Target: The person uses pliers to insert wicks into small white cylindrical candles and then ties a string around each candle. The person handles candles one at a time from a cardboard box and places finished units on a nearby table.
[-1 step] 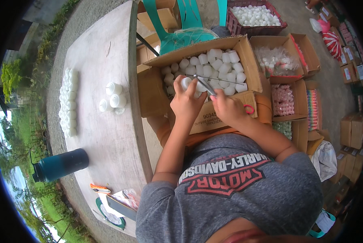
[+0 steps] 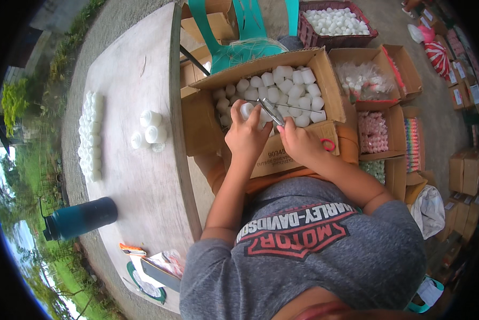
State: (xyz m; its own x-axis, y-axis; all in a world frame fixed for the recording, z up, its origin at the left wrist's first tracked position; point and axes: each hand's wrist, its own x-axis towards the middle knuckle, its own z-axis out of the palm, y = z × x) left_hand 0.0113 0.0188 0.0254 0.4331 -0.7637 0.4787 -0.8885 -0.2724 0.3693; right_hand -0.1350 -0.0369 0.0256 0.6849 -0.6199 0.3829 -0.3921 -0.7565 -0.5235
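My left hand point(image 2: 246, 133) is closed around a small white cup-shaped piece point(image 2: 247, 110), which looks like a votive candle. My right hand point(image 2: 301, 143) grips scissors; their metal blades point(image 2: 272, 111) reach toward the left fingers, and a red handle loop point(image 2: 329, 144) shows beside the palm. A thin dark strand point(image 2: 294, 107) runs from near the left fingers across to the right. Both hands are over the near side of an open cardboard box point(image 2: 266, 63), which holds many similar white pieces point(image 2: 286, 86). The exact spot where the blades meet the piece is too small to tell.
On the pale table point(image 2: 159, 213) at left stand a row of white pieces point(image 2: 93, 136), a small group of them point(image 2: 152, 125), and a teal bottle point(image 2: 84, 217). A green chair point(image 2: 250, 50), a filled crate point(image 2: 335, 40) and open boxes point(image 2: 365, 77) surround the box.
The scissors' blades have tilted slightly and look a little further apart. Both hands keep almost the same place.
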